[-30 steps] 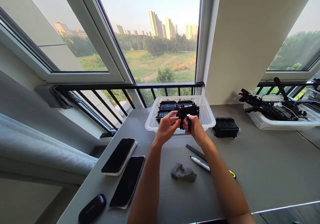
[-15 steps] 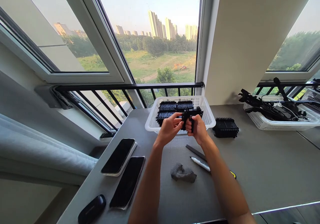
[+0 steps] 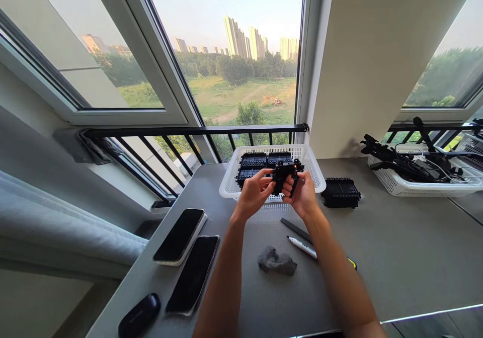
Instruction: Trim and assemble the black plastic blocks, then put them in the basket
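One black part (image 3: pixel 282 171), held from both sides

It sits above the white basket (image 3: pixel 227 189) — the left hand (image 3: pixel 255 192) pinching its left end, the right hand (image 3: pixel 303 193) curled closed around its right side. It looks light, stiff, probably plastic. Its small projections may be fragile — the broad body seems the safer hold. I cannot tell whether it is slippery.
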The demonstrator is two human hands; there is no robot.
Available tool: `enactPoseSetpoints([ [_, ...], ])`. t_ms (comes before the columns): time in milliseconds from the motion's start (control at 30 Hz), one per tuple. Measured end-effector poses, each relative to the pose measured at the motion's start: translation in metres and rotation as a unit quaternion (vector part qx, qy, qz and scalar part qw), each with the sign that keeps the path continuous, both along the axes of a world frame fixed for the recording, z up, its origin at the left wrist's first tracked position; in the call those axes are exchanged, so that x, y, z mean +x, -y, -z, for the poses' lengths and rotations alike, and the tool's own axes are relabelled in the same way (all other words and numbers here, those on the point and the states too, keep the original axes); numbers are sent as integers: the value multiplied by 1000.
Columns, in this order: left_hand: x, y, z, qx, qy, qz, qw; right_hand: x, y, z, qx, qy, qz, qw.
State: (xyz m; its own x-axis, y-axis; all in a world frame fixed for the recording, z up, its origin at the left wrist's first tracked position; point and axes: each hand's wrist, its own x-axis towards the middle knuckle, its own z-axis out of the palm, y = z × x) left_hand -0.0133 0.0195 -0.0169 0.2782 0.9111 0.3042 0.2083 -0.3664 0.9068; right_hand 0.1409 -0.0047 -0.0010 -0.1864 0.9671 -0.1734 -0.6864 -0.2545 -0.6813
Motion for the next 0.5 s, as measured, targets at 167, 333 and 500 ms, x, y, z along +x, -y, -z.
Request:
enactPoseSetpoints([
  [167,4,2,-2,2,-5,9,1000,-6,-1,4,24,87,-14,996],
  [333,4,3,-6,-12,13,-24,1000,-4,2,1,70,193,-25,978],
  [500,2,-1,-6,-73,107,-79,988,14,5,-3,112,277,50,953],
])
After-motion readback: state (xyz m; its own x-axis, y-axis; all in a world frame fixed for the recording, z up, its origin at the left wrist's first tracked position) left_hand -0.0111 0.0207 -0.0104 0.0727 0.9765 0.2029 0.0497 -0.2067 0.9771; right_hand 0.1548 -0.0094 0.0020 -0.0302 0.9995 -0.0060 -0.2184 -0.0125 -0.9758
